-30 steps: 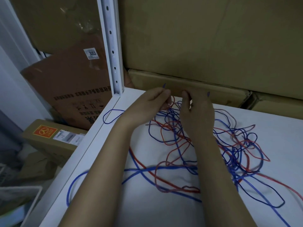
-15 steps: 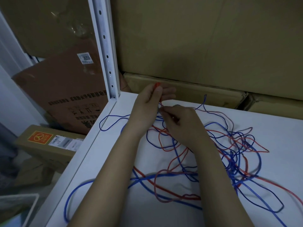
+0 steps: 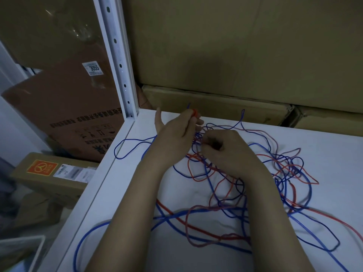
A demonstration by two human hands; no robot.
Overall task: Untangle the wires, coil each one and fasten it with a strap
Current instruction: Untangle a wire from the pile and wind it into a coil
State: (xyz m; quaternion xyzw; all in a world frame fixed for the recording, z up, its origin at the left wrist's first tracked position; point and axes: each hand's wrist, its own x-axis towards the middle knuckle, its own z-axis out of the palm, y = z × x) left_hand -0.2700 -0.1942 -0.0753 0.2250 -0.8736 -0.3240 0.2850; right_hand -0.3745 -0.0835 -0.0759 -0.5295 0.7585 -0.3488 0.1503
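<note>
Lowered since before, right hand (image 3: 225, 152) pinches tangled wires (image 3: 245, 193); left hand (image 3: 176, 132) grips them, fingertips blurred.

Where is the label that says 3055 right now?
In the head view, the 3055 label is at upper left, stuck on the brown cardboard box that leans beyond the table's edge, just left of the white perforated shelf post.

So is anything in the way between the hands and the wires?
No. Both hands are already in the tangled wires: the left hand holds strands near the top, and the right hand pinches strands beside it.
</note>
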